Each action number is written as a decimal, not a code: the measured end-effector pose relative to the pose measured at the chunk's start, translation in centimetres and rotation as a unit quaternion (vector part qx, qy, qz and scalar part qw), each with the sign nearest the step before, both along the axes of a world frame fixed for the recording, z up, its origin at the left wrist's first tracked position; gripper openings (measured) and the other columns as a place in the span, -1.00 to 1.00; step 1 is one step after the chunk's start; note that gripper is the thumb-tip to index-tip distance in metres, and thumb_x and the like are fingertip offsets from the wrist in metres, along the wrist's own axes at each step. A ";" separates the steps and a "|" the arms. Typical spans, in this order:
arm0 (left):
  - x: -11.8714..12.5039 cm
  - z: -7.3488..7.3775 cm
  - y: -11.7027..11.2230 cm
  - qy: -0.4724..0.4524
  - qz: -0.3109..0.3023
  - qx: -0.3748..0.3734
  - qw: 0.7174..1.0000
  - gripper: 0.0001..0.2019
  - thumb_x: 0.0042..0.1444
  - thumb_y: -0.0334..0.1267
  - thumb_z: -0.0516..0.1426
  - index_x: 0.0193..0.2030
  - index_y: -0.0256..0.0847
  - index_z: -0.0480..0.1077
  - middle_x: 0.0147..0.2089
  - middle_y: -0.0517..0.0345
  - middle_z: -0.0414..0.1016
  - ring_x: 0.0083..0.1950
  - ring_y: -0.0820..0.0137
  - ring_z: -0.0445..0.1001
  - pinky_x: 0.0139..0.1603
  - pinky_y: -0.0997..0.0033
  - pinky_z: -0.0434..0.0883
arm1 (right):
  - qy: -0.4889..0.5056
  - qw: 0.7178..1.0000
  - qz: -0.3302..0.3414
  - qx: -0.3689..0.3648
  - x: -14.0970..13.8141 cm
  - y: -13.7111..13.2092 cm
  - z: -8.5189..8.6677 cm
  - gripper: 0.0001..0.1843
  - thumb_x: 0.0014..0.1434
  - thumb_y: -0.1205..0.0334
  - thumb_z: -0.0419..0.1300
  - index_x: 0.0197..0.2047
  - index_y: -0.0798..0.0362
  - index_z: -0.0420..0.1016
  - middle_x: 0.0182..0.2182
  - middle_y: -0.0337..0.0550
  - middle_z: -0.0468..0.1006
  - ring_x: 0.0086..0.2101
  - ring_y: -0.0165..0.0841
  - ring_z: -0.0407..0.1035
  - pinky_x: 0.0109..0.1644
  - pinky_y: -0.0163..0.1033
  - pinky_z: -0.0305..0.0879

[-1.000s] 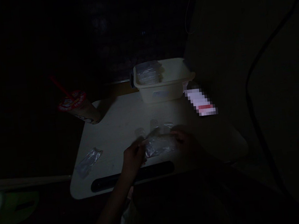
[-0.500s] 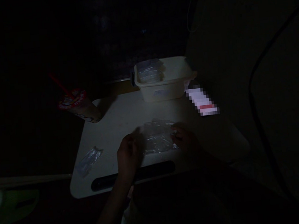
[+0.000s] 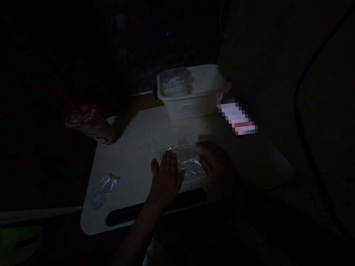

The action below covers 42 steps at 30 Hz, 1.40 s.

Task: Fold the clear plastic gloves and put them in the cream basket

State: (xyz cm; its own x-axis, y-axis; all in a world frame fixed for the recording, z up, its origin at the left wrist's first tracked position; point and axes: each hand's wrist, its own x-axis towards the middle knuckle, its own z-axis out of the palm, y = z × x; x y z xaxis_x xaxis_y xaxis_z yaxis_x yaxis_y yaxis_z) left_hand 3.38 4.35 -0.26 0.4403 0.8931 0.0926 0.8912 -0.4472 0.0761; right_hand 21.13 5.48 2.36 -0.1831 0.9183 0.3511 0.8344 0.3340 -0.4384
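A clear, shiny plastic bag lies flat on the small white table, in front of me. My left hand is laid palm down over its left part, fingers stretched out. At the bag's right edge is my right hand, with bent fingers gripping that side; deep shadow hides much of this hand. Farther left on the table, apart from both hands, rests another crumpled plastic bag.
A white plastic bin at the back holds stacked clear packets. Right of it glows a pixelated bright rectangle. A drink cup with a red straw stands back left. A dark slot runs along the table's front. Surroundings are very dark.
My left hand has moved right and forward, opening from bent fingers to lie flat on the bag. My right hand has shifted slightly left along the bag's edge.
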 end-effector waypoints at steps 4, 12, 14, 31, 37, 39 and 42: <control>0.0 0.1 0.0 0.010 -0.002 -0.010 1.000 -0.50 0.12 -0.19 -0.24 0.15 -0.46 -0.09 0.20 -0.26 -0.09 0.22 0.13 -0.16 0.07 -0.12 -0.18 | -0.069 0.991 0.118 0.003 -3.8 0.0 -0.5 -0.56 0.14 0.26 -0.23 0.02 0.28 0.18 0.01 0.04 0.24 0.03 -0.30 0.05 0.09 -0.20 0.01; 0.1 0.0 0.1 0.036 0.009 0.012 0.999 -0.47 0.10 -0.15 -0.22 0.14 -0.50 -0.09 0.20 -0.28 -0.10 0.21 0.13 -0.15 0.06 -0.11 -0.14 | -0.175 0.980 0.088 -0.024 -3.7 0.7 -3.5 -0.42 0.14 0.03 -0.28 0.12 0.24 0.03 0.13 0.04 0.02 0.12 -0.22 -0.17 0.13 0.01 -0.26; 0.2 0.0 0.0 0.034 0.007 0.021 0.999 -0.46 0.11 -0.11 -0.22 0.14 -0.49 -0.10 0.20 -0.28 -0.09 0.21 0.13 -0.14 0.05 -0.11 -0.12 | -0.180 0.981 0.068 -0.023 -2.8 0.8 -3.6 -0.43 0.14 0.04 -0.27 0.12 0.22 0.03 0.13 0.02 0.02 0.12 -0.22 -0.16 0.12 0.02 -0.26; 1.6 1.4 -2.3 -0.048 -0.119 0.065 0.990 -0.66 0.11 -0.31 -0.10 0.04 -0.26 0.16 0.12 -0.01 0.17 0.16 0.25 0.05 0.07 0.15 0.06 | 0.055 0.997 -0.022 -0.058 0.4 2.8 -4.4 -0.48 0.18 0.13 -0.39 0.05 0.12 0.18 0.02 -0.03 0.25 0.04 -0.37 0.07 0.08 -0.14 -0.01; 2.4 0.1 -2.1 -0.052 -0.148 0.074 0.985 -0.75 0.02 -0.42 -0.01 -0.13 -0.37 0.30 -0.08 -0.10 0.37 -0.01 0.23 0.27 -0.07 0.20 0.25 | 0.184 0.979 -0.016 -0.090 0.4 2.5 -4.0 -0.47 0.14 0.01 -0.29 0.01 0.11 0.23 0.01 -0.01 0.26 0.03 -0.32 0.08 0.10 -0.08 -0.03; 2.4 0.2 -1.7 -0.067 -0.140 0.064 0.986 -0.75 0.01 -0.44 0.00 -0.14 -0.37 0.31 -0.09 -0.12 0.38 -0.03 0.23 0.29 -0.09 0.19 0.26 | 0.235 0.967 -0.017 -0.098 0.6 2.6 -3.8 -0.49 0.12 -0.01 -0.24 -0.02 0.08 0.26 0.00 -0.03 0.27 0.02 -0.31 0.10 0.09 -0.08 -0.01; 2.4 1.6 -1.2 -0.188 -0.096 -0.005 0.977 -0.81 -0.01 -0.42 -0.01 -0.26 -0.34 0.37 -0.21 -0.07 0.44 -0.16 0.28 0.37 -0.15 0.25 0.29 | 0.310 0.942 -0.021 -0.126 2.0 3.4 -3.6 -0.55 0.10 0.01 -0.18 -0.07 0.03 0.30 -0.02 -0.11 0.29 0.02 -0.30 0.11 0.10 -0.08 -0.03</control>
